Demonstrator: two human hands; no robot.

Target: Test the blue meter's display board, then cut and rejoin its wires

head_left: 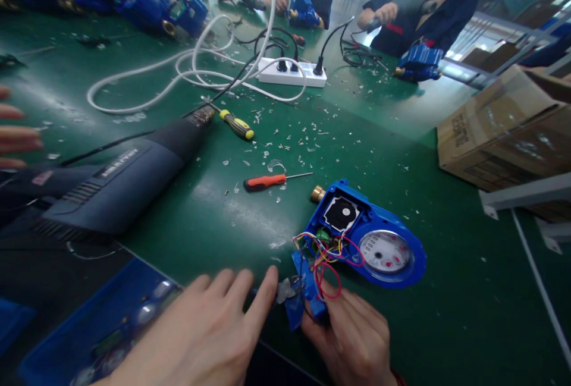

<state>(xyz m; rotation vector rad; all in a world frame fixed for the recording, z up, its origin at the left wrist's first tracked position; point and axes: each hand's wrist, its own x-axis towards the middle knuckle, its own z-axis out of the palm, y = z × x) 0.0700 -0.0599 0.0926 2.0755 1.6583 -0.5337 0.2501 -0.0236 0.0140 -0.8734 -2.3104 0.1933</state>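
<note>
Now, left hand: my left hand (200,320) is at the bottom, left of centre, palm down; the fingers are curled round a grey-tipped tool (284,291), mostly hidden by them, its tip at the blue part
Right hand: my right hand (357,335) is at bottom centre-right; its fingers grip the blue part (314,291), though the thumb side is partly covered
Water meter: the blue water meter (417,255) lies on the tabletop (446,326) right of centre, just above my right hand; its dial (384,251) faces up, and its compartment is open, showing a black square module (342,213)
Wires: thin coloured wires (332,249) loop between compartment and blue part
Screwdrivers: an orange-black one (265,182) lies near the centre; a yellow-black one (236,124) lies above it
Heat gun: the grey heat gun (134,178) lies at left
Upper frame: white power strip (292,74) at top centre; cardboard box (491,127) at right; two co-workers handle blue meters at the top; another person's hand (18,130) shows blurred at the left edge
</note>
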